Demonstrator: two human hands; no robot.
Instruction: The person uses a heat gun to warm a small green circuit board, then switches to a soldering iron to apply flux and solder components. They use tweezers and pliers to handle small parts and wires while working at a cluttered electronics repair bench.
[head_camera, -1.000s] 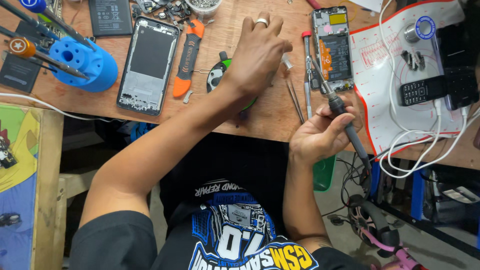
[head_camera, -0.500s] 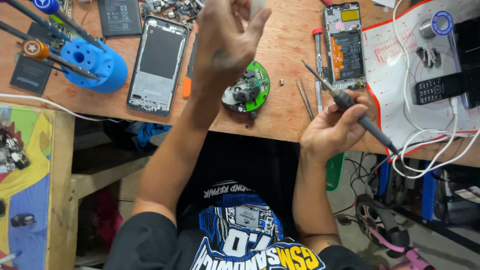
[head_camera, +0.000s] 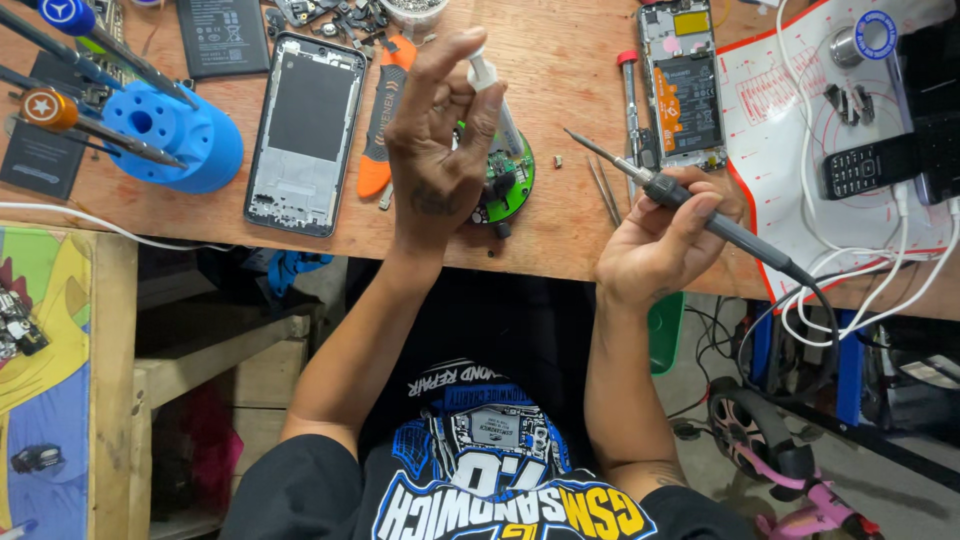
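Left hand: my left hand (head_camera: 440, 150) is raised over the middle of the frame, thumb and forefinger pinched on a small white syringe tube (head_camera: 492, 85); the other fingers are spread.
Right hand: my right hand (head_camera: 665, 240), right of centre, is closed in a pen grip around the soldering iron (head_camera: 690, 205).
Iron axis: the iron runs from lower right to upper left, its bare tip (head_camera: 580, 140) pointing toward the left hand (the cable trails off to the lower right).
Work piece: a round green circuit board (head_camera: 510, 180) lies on the wooden bench (head_camera: 560, 70), just below and to the right of my left hand, partly hidden by it.
Key relation: the board lies left of the iron tip and apart from it; my left hand is the nearer one, almost over it.
Surroundings: a phone frame (head_camera: 305, 130) at upper left, an opened phone (head_camera: 682, 85) at upper right.
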